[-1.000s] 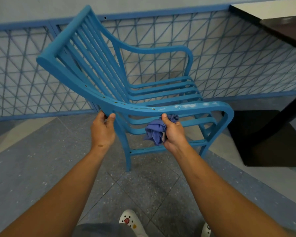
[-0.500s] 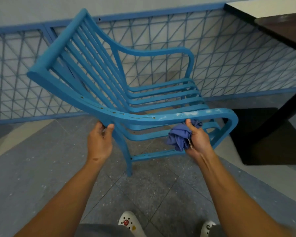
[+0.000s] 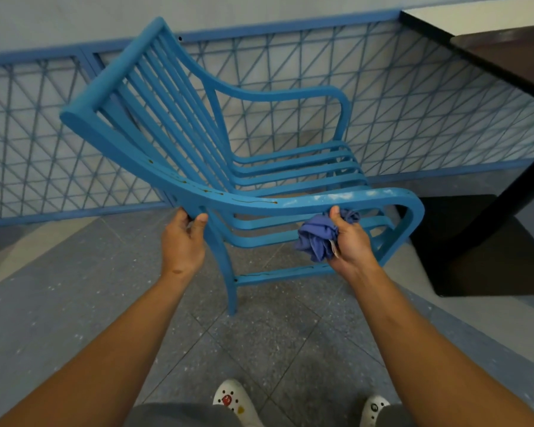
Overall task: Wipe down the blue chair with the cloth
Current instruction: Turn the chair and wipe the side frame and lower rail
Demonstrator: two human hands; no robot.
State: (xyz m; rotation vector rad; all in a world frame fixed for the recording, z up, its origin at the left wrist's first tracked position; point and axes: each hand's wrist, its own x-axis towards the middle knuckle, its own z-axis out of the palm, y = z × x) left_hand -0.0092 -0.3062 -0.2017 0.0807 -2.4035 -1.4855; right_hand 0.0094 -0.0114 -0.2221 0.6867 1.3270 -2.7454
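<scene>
- Blue chair (image 3: 259, 177) standing on the grey tiled floor (image 3: 74, 303), just in front of the blue mesh railing (image 3: 413, 103), side-on to the camera, backrest leaning up toward the left, seat slats running off to the right.
- Near armrest (image 3: 321, 200) stretching left to right across the middle of the view, long axis roughly level, curling down at its right end into the front leg; pale scuffed patches along its top right of centre, brown drip marks left of centre.
- Purple cloth (image 3: 316, 238) bunched into a wad directly under that armrest, touching or nearly touching its underside.
- Right hand (image 3: 350, 238) clenched round the cloth, thumb tip up against the lower edge of the armrest.
- Left hand (image 3: 184, 238) gripping the chair frame where armrest meets the rear leg, fingers curled over the rail, seemingly steadying it.
- Key relation: armrest lying just above the right hand, stretching away to the right toward its curved end; right hand far nearer the unwiped bend than the left.
- Likely next need: a slide of the cloth along the rail's long axis, rightward and round the curve.
- Farther out: dark table (image 3: 506, 57) at the upper right, its base on the floor beside the chair; white clogs (image 3: 232, 399) at the bottom edge.
</scene>
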